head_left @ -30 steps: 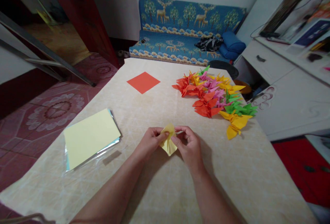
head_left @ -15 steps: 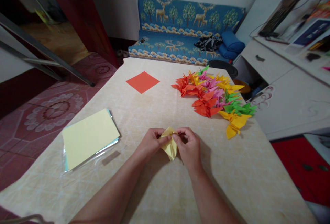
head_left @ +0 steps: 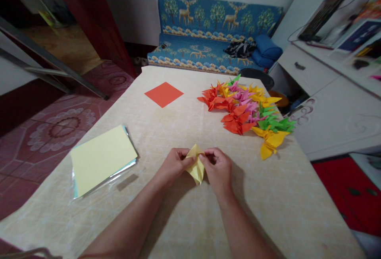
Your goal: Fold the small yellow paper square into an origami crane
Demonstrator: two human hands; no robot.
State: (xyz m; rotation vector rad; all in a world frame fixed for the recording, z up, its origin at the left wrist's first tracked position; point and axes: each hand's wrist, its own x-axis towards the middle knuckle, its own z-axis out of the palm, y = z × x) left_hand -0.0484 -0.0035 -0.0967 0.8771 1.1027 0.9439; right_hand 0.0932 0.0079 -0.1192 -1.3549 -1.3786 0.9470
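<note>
A piece of folded pale yellow paper [head_left: 197, 170] is held just above the table between my two hands. My left hand [head_left: 175, 165] pinches its left side, thumb on top and fingers curled beneath. On the other side my right hand [head_left: 218, 168] grips it the same way, its thumb near the paper's middle. Both thumbs almost meet over the creases. The paper's upper point sticks up between the hands and its lower point hangs toward me. The undersides of the fingers are hidden.
Several folded paper cranes [head_left: 238, 120] in red, yellow, pink and green cluster at the table's right. A red paper square [head_left: 164, 94] lies at the back left. A stack of pale yellow sheets [head_left: 104, 159] in clear wrap lies left on the tablecloth [head_left: 166, 219]. Beyond stands a blue sofa [head_left: 196, 48].
The paper's upper point stands slightly higher between my fingers. Both hands keep their grip in nearly the same place, and the view has shifted very slightly.
</note>
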